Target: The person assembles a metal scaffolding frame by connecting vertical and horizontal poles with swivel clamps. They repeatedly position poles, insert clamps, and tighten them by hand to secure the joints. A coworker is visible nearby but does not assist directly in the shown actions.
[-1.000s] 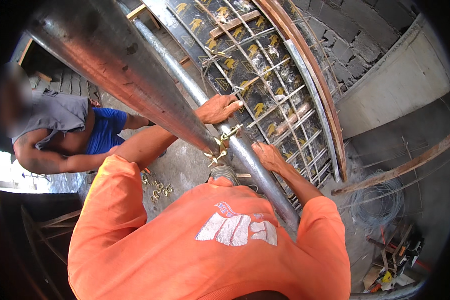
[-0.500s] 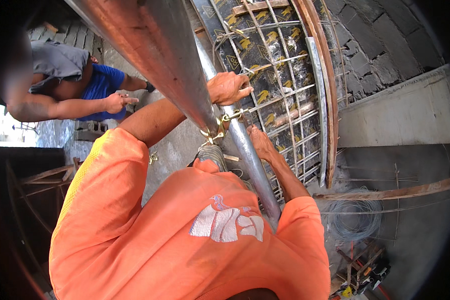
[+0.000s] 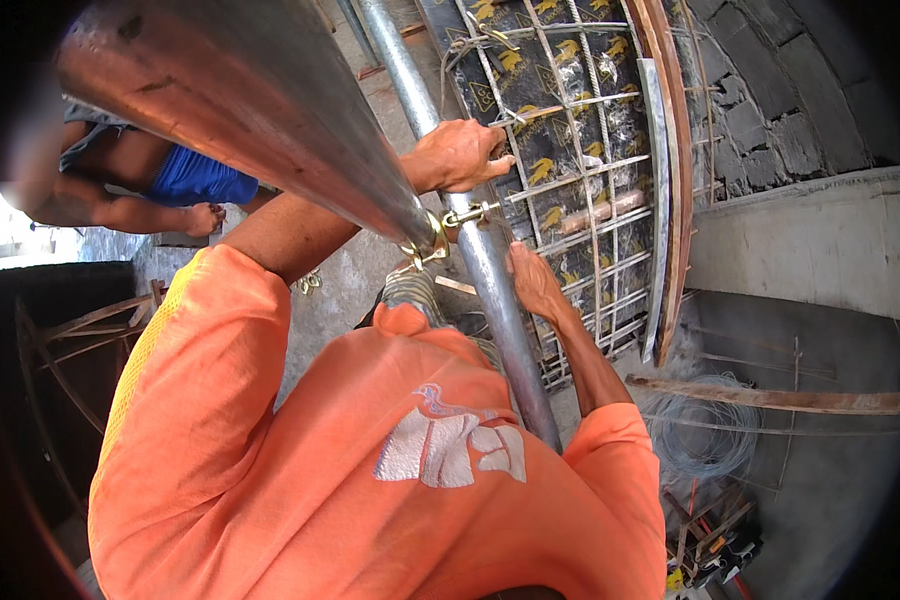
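Note:
A thick upright steel pipe slants across the upper left. A thinner steel pipe crosses beside it, and a brass-coloured swivel coupler sits where the two meet. Its bolt lies across the thinner pipe. My left hand is draped over the thinner pipe above the coupler, fingers curled past its right edge. Just right of the bolt, my right hand is closed with thumb and fingers together. Anything inside that grip is too small or hidden to name.
Tied reinforcing bars cover a dark form panel to the right, edged by a wooden board. A co-worker in blue shorts is at the left. A wire coil lies lower right, near a wooden plank.
The pipes and coupler have shifted in view, with the thick pipe's upper end further left. My right hand sits slightly further right of the bolt. The co-worker's hand is lower and further left.

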The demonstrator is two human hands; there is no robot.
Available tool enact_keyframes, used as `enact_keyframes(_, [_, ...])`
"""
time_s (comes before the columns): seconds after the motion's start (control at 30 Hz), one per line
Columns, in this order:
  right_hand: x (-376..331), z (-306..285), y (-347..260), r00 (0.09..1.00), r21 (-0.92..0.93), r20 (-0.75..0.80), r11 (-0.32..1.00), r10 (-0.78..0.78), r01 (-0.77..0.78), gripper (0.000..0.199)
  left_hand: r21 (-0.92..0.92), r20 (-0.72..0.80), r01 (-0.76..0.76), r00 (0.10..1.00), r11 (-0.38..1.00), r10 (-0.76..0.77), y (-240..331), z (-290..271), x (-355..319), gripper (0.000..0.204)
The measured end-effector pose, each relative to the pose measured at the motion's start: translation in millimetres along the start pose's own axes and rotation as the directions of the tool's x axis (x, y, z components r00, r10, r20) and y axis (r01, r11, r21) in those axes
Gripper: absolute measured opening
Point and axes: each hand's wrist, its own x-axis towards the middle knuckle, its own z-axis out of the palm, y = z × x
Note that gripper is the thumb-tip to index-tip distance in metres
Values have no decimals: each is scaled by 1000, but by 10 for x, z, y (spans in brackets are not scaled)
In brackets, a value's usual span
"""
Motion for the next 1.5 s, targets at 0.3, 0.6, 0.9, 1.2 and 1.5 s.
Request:
enact_keyframes(0.3, [-494, -363, -666, 946, -94, 165, 959, 280, -267, 81, 3, -25, 30, 999, 1000, -30, -1, 44, 0, 51])
enact_keyframes(0.6, [-802, -374, -920, 972, -196, 3, 953, 235, -230, 65, -24, -63, -44, 997, 999, 43, 25, -27, -75, 50])
enact_keyframes(0.9, [-942, -371, -943, 886, 9, -363, 952, 288, -306, 45, -237, -195, -104, 979, 966, 58, -48, 68, -105, 46])
enact_keyframes(1.2, [-1105, -114, -1526, 801, -96, -558, 941, 219, -325, 39, -39, -328, -602, 762, 798, 559, -665, 169, -164, 42])
enact_keyframes(1.5, [-1173, 427, -1821, 510, -21, -814, 865, 277, -502, 39, 147, -11, -651, 752, 745, 659, -814, 176, -98, 37])
